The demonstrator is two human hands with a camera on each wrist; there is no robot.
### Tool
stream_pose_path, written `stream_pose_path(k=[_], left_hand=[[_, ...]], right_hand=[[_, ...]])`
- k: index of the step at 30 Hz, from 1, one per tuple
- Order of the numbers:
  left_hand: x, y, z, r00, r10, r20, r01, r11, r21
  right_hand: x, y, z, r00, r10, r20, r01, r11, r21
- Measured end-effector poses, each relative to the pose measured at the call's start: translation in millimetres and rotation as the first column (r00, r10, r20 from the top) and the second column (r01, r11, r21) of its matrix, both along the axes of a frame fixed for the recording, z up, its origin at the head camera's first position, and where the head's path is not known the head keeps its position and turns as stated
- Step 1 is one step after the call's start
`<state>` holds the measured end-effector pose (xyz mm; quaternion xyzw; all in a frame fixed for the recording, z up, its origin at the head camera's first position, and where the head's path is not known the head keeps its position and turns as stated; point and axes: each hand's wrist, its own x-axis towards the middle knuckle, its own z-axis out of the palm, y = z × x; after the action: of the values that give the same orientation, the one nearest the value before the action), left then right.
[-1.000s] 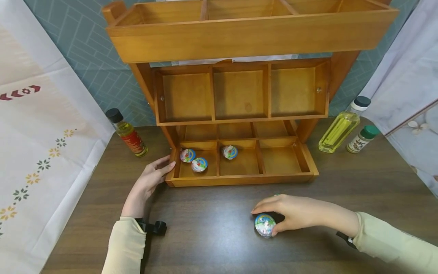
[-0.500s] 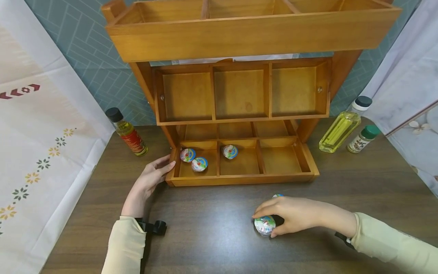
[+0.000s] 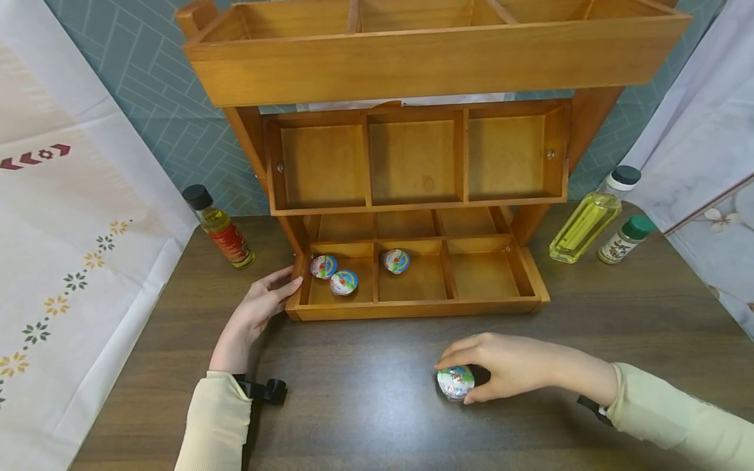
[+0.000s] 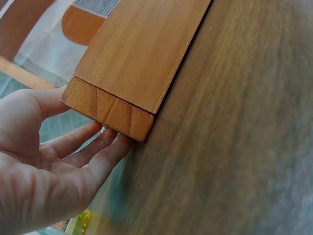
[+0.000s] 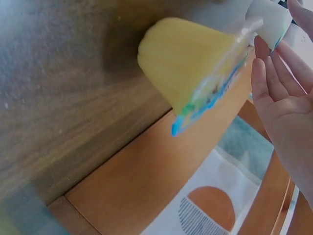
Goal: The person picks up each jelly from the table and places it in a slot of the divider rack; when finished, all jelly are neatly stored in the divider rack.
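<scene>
My right hand [image 3: 509,366] holds a small jelly cup [image 3: 455,383] between thumb and fingertips, low over the wooden table. In the right wrist view that cup [image 5: 270,22] looks whitish, and a yellow jelly cup [image 5: 183,61] stands apart, nearer the camera; the head view does not show this yellow one. My left hand [image 3: 262,304] grips the left end of the wooden rack's bottom tray [image 3: 412,310], thumb on one edge and fingers along the other. Two jelly cups [image 3: 343,282] sit in that tray's left compartment, and one jelly cup [image 3: 396,261] in the middle one.
Above the bottom tray rise a tilted three-part tray [image 3: 415,160] and a top tray [image 3: 436,62]. An oil bottle with a red label [image 3: 226,239] stands left. A taller oil bottle [image 3: 589,219] and a green-capped jar [image 3: 626,239] stand right.
The cup in my right hand has shifted slightly away from me. A bit of lid seen behind the hand half a second ago is hidden now. My left hand has stayed put.
</scene>
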<state>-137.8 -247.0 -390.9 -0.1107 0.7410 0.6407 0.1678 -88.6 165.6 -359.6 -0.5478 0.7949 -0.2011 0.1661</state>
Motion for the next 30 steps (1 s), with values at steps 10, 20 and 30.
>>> stream_pose_path(k=[10,20,30], left_hand=[[-1.6,-1.3,0.9,1.000,0.008,-0.007,-0.008,1.000,-0.006],[-2.7,-1.1,-0.6,1.000,0.015,-0.012,-0.015,1.000,0.001],[-1.4,-2.0,-3.1,1.000,0.010,-0.017,-0.010,1.000,-0.005]], right_hand=[[-18.2,-0.5,13.7,0.995,-0.097,0.012,0.097,0.989,-0.108],[-46.6,-1.8,17.0,0.969,-0.229,0.089,0.244,0.937,-0.249],[-66.0,-9.0,14.2,0.902,-0.390,0.188,0.429,0.861,-0.274]])
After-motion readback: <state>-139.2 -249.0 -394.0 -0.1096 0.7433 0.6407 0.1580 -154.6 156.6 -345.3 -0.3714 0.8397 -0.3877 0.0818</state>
